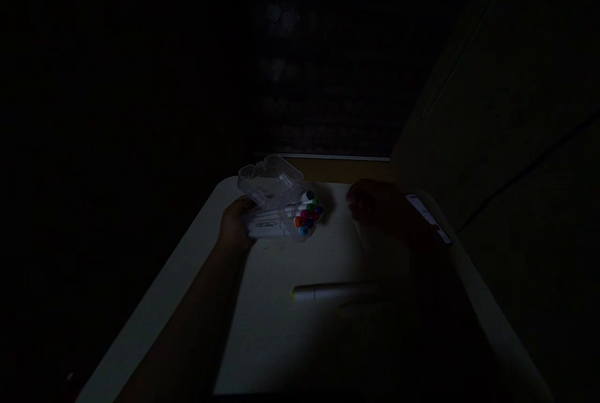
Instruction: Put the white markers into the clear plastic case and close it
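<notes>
My left hand (235, 223) is closed around the back of a clear plastic marker case (270, 179), which lies on its side with its lid swung up. Several white markers (291, 210) fill the case, their coloured ends facing right: green, red, purple, orange and blue. To the right, my right hand (372, 203) is in deep shadow with its fingers closed. A pale, slim, blurred shape points down from them and looks like a white marker (362, 234). Nearer to me, a white marker with a yellow end (328, 292) lies flat on the table.
The white table (267, 340) has rounded corners. A second yellow-tipped marker (347, 310) is barely visible in shadow. A phone with a lit screen (427, 217) lies near the right edge. A dark cable (525, 169) runs along the right wall. The room is very dark.
</notes>
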Available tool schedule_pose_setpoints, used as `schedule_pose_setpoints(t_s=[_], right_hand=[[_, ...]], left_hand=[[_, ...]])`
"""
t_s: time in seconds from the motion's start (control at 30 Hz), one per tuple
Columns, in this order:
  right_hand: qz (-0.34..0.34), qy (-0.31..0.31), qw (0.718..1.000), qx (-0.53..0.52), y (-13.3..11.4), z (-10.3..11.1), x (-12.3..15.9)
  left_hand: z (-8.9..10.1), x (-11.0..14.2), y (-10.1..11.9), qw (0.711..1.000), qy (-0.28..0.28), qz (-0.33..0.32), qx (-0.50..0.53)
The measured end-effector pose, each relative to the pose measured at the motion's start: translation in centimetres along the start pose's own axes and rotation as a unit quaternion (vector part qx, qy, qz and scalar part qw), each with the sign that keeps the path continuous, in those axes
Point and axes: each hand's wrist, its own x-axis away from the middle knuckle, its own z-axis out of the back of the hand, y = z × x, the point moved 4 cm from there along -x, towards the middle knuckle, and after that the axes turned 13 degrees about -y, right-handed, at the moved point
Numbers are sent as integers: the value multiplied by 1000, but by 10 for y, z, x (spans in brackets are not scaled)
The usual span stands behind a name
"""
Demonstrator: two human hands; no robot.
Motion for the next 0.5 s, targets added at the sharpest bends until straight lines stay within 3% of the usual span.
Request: schedule_pose_setpoints(t_s=[0.13, 0.27, 0.37, 0.5], right_hand=[[34, 226, 973, -26, -16, 41, 30], [32, 376, 925, -34, -32, 57, 56], [52, 412, 909, -39, -41, 57, 62], [105, 391, 911, -82, -50, 49, 55]], left_hand=[[2, -1, -1, 1000, 9, 0, 5], [0, 0, 0, 1000, 18, -5, 4], [-2, 2, 0, 1000, 19, 7, 8], [-2, 3, 0, 1000, 15, 17, 5]])
